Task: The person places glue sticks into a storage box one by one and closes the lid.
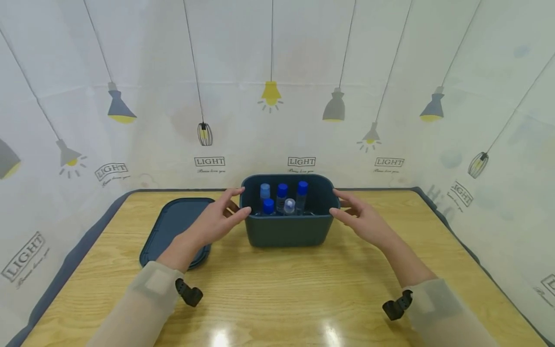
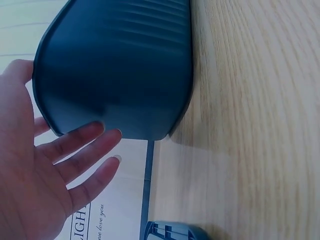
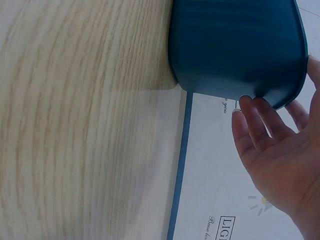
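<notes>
A dark teal plastic storage bin stands upright on the table, its top uncovered. Inside it stand several small clear bottles, most with blue caps and one with a clear, pale top; their lower parts are hidden by the front wall. My left hand touches the bin's left end, thumb at the front corner of the rim and index finger at the back corner. On the opposite end my right hand touches the rim in the same way. Both wrist views show the other fingers extended beside or against the end walls.
A matching dark lid lies flat on the wooden table to the left, partly covered by the left forearm. Behind the bin, a light curtain printed with lamps meets the table's back edge.
</notes>
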